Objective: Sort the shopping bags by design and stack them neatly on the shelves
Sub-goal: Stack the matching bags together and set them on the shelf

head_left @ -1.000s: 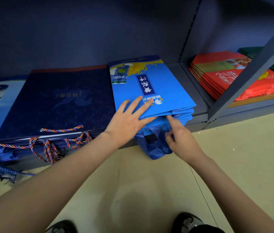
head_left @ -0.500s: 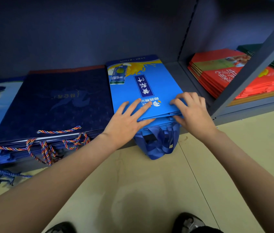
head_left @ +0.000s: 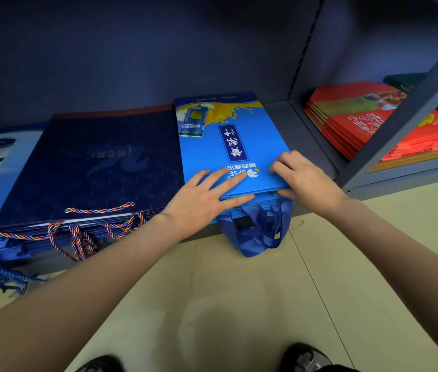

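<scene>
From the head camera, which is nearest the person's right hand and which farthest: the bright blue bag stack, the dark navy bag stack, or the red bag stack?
1. Bright blue bag stack: directly under the right hand, which holds its near edge.
2. Red bag stack: to the right, in the next shelf bay past the post.
3. Dark navy bag stack: to the left, beyond the left hand.

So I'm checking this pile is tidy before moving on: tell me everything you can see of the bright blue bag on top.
The bright blue bag lies flat on top of a pile of matching bags on the shelf, beside a navy pile. It looks like smooth, stiff fabric, printed with a white-on-navy label, a carton and a yellow splash. Dark blue ribbon handles hang over the shelf edge. The left hand presses flat on its near edge; the right hand grips its near right corner.
</scene>
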`<state>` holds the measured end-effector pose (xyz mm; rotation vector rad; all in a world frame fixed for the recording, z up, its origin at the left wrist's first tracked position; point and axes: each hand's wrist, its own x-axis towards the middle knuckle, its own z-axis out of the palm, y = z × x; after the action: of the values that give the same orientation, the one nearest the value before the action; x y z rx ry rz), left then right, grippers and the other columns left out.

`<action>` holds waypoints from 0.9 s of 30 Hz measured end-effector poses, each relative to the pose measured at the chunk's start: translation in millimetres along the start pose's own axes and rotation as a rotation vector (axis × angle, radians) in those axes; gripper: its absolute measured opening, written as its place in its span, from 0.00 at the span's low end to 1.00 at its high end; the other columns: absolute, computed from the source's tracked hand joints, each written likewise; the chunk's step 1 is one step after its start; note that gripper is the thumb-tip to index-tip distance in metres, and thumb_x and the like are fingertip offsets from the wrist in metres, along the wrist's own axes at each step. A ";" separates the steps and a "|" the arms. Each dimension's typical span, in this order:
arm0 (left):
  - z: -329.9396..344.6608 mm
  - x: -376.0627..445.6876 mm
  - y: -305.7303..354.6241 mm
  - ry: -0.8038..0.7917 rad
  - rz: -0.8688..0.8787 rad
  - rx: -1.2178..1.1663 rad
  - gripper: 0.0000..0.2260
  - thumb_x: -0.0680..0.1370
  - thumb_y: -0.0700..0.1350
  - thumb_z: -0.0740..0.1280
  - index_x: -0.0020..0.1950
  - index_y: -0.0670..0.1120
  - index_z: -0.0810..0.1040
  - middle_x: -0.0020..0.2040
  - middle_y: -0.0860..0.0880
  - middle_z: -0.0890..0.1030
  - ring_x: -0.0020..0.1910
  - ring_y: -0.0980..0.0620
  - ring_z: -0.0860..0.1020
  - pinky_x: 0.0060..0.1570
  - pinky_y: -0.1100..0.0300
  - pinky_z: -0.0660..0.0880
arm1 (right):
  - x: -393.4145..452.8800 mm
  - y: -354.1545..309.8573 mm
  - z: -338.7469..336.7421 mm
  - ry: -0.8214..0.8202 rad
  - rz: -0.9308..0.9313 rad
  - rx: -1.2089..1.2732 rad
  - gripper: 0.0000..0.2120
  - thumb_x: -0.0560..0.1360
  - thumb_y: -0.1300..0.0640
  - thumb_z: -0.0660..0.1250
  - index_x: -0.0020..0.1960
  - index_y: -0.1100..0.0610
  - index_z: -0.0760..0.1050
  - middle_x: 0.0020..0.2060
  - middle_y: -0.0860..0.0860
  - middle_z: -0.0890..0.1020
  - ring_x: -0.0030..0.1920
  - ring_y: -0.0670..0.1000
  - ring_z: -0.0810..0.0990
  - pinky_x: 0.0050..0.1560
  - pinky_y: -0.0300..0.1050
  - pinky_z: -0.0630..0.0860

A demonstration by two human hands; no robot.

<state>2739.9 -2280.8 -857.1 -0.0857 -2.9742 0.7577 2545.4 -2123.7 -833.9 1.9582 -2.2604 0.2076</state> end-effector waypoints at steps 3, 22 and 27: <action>-2.3 4.3 -1.2 0.074 -0.073 -0.140 0.45 0.68 0.44 0.75 0.75 0.56 0.49 0.74 0.47 0.64 0.64 0.45 0.73 0.57 0.54 0.72 | 6.2 7.5 -3.7 -0.141 0.078 0.124 0.22 0.66 0.59 0.77 0.55 0.63 0.73 0.52 0.59 0.72 0.54 0.59 0.70 0.48 0.41 0.63; -18.7 14.5 -30.0 -0.193 -0.329 -0.552 0.38 0.75 0.63 0.62 0.77 0.55 0.45 0.77 0.52 0.52 0.72 0.50 0.55 0.67 0.54 0.55 | 13.1 28.3 -20.1 -0.173 0.281 0.271 0.33 0.60 0.50 0.79 0.61 0.56 0.72 0.60 0.56 0.68 0.60 0.58 0.66 0.63 0.48 0.63; -31.1 14.4 -41.2 -0.159 -0.304 -0.571 0.33 0.76 0.62 0.60 0.76 0.56 0.51 0.76 0.53 0.55 0.71 0.49 0.57 0.66 0.54 0.57 | 16.5 29.0 -37.5 -0.085 0.270 0.283 0.32 0.59 0.49 0.79 0.60 0.56 0.75 0.60 0.56 0.70 0.63 0.58 0.68 0.66 0.46 0.62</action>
<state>2726.6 -2301.1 -809.3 0.4038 -3.1383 -0.1311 2515.1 -2128.2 -794.1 1.8017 -2.6765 0.5089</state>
